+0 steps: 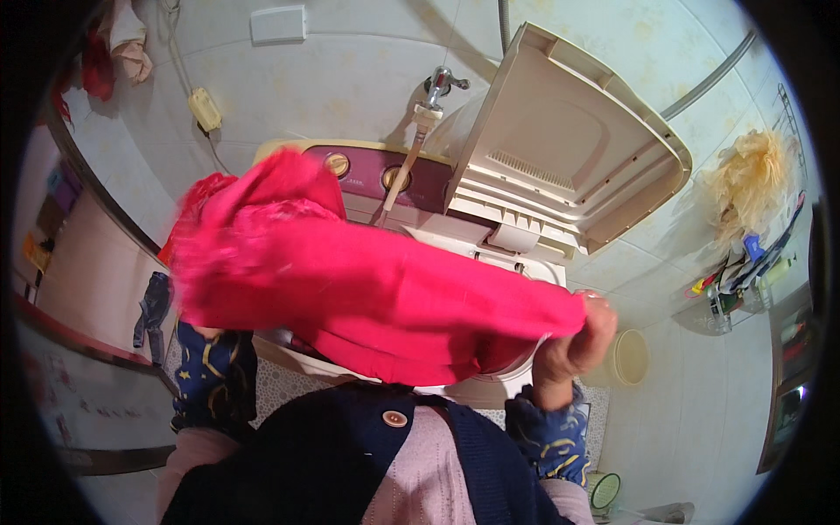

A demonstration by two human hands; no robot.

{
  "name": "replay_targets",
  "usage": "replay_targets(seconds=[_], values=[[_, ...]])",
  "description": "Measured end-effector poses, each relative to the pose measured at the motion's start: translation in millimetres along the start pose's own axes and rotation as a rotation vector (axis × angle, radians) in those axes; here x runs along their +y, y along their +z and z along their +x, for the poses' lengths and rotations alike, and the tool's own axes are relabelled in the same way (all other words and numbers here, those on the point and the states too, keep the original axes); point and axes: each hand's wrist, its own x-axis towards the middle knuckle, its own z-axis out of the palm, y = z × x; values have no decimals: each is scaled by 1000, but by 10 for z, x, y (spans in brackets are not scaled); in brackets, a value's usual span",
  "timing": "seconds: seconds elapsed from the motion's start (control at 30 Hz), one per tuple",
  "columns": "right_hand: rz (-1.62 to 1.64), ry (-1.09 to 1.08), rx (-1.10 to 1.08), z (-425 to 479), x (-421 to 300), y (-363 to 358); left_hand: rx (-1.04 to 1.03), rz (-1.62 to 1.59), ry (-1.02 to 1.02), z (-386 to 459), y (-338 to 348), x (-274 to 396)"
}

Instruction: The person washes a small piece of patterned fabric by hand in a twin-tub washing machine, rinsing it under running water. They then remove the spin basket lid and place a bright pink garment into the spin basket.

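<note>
A bright pink garment [400, 275] stretches across the front of me, above a twin-tub washing machine [551, 269]. My right hand [577, 344] grips its narrow right end. Cloth covers nearly all of my left hand [210, 331] under the bunched left end, which is held up there and blurred; those fingers are hidden. Below the garment, parts of the tub openings show, but most of the machine's top is covered. The beige lid [558, 131] stands raised at the right rear. Two knobs are visible on the purple control panel [367, 174].
A wall tap [441, 82] feeds a hose [403, 170] running down behind the garment. Pale mesh [751, 177] hangs on the right wall above a loaded rack [735, 295]. Low at right stands a cream bucket [631, 357]. Dark trousers [152, 312] appear at left.
</note>
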Motion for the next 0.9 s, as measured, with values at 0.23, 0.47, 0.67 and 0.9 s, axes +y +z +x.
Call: replay_targets(seconds=[0.23,0.47,0.67,0.9], values=[[-144,379,-351,-724,563,404,207,170,-140,115,-29,-824],[222,296,-410,-704,6,488,50,996,246,7,396,-647],[638,76,-920,-1133,-220,700,-824,375,-140,-435,1225,-587],[594,988,-778,-1482,357,542,-801,505,-262,-687,1266,-817]])
